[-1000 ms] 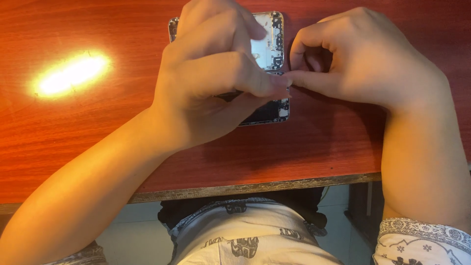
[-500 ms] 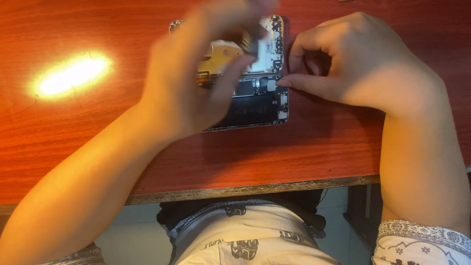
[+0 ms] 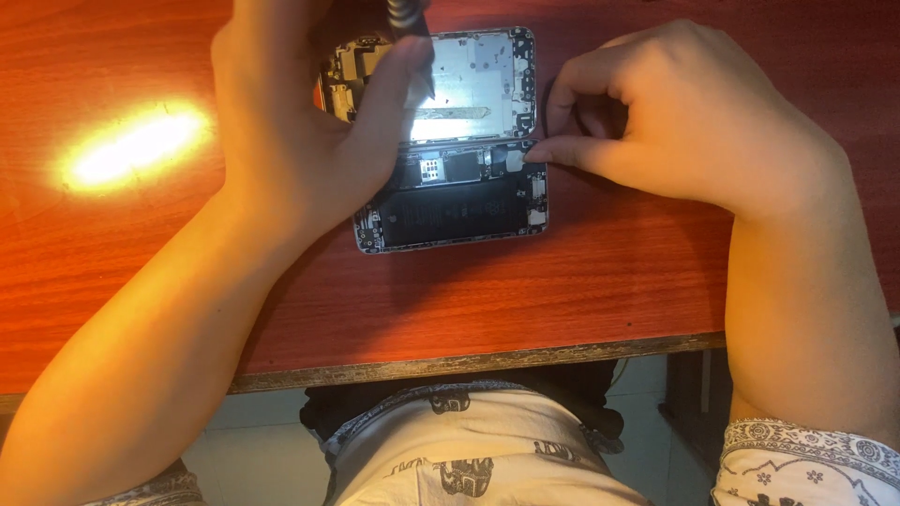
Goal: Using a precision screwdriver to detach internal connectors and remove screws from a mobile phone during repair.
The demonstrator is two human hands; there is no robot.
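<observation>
Currently, an opened smartphone (image 3: 450, 141) lies flat on a reddish wooden table (image 3: 562, 290), close to the far edge of the view and between the two hands. Its cover is off. The upper half shows a bare silver metal plate (image 3: 478, 80); the lower half shows a dark battery (image 3: 455, 214) and, above it, a strip of circuit board with small connectors.

The left hand (image 3: 300, 122) rests on the left side of the phone, covering part of the frame. Its fingers are closed around a dark, slender tool (image 3: 408, 23), probably a screwdriver, whose tip points down toward the metal plate. Whether the tip touches the plate cannot be determined.

The right hand (image 3: 694, 112) sits at the phone's right edge. Its thumb and forefinger are pinched together at a small pale part (image 3: 514, 161) near the junction of plate and circuit board; the remaining fingers are curled in.

Status, as judged from this view: the case is already open and the internals are exposed. The battery and the board remain seated in the frame. A bright patch of reflected light (image 3: 131, 145) lies on the table to the left.
</observation>
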